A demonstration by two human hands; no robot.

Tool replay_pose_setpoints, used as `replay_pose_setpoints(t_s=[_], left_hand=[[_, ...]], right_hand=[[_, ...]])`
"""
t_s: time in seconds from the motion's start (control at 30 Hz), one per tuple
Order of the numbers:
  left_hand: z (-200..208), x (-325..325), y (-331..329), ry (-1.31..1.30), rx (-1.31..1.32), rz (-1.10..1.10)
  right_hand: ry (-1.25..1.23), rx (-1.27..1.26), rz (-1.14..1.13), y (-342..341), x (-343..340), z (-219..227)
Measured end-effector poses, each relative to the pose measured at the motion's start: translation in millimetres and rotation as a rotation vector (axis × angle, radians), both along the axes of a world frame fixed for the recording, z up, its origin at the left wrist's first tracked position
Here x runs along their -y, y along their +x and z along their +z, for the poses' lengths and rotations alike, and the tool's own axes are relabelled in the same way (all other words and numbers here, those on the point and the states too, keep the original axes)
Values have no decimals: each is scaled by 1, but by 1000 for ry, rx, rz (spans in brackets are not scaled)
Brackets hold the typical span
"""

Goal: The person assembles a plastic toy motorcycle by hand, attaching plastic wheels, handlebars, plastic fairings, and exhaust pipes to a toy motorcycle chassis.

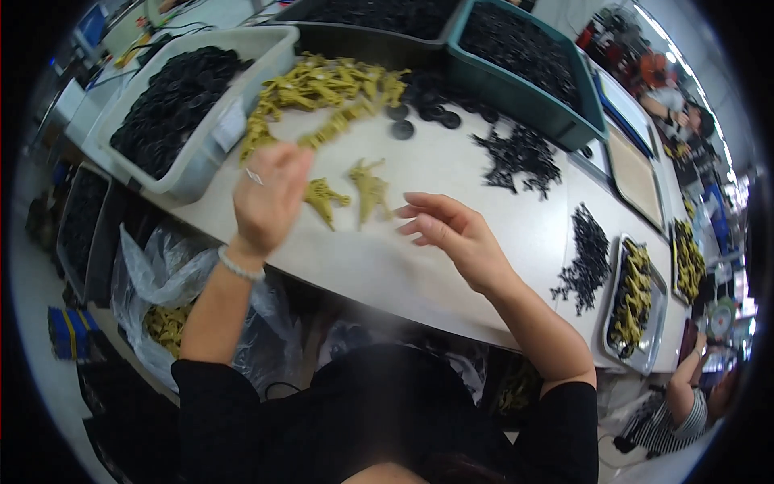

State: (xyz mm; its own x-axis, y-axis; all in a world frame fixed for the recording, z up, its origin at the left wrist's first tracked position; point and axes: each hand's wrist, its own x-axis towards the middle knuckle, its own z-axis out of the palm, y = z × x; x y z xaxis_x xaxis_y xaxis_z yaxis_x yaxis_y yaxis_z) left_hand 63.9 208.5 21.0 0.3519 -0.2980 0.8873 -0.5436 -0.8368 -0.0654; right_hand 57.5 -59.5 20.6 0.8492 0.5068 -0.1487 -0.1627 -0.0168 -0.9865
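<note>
My left hand is over the near left part of the white table, its fingers smeared by motion. Whether it holds something cannot be made out. Just right of it is a small yellow plastic part. Between my hands is a second yellow part with thin prongs. My right hand comes in from the right, thumb and fingers apart, its fingertips close to that pronged part. Beyond my hands, a heap of yellow plastic parts is spread on the table, with loose black discs to its right.
A white bin of black discs stands left, and a teal bin of black parts at the back right. Piles of small black parts lie on the right, near a metal tray of yellow and black parts. Other people work farther right.
</note>
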Motion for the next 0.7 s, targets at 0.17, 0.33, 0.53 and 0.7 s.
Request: replay_pose_setpoints(t_s=[0.17,0.33,0.53,0.7], left_hand=[[-15,88,-41,151,-43,-414],[-21,133,-50,127,-211,-621],[-31,162,-57,-230,-789,-807],[-36,161,-53,112,-781,-701]], right_hand=[[350,-350,-94,-38,15,6],[352,-190,-304,-64,59,-28],[-60,-100,-352,-80,100,-21],[-754,129,-299,-87,151,-11]])
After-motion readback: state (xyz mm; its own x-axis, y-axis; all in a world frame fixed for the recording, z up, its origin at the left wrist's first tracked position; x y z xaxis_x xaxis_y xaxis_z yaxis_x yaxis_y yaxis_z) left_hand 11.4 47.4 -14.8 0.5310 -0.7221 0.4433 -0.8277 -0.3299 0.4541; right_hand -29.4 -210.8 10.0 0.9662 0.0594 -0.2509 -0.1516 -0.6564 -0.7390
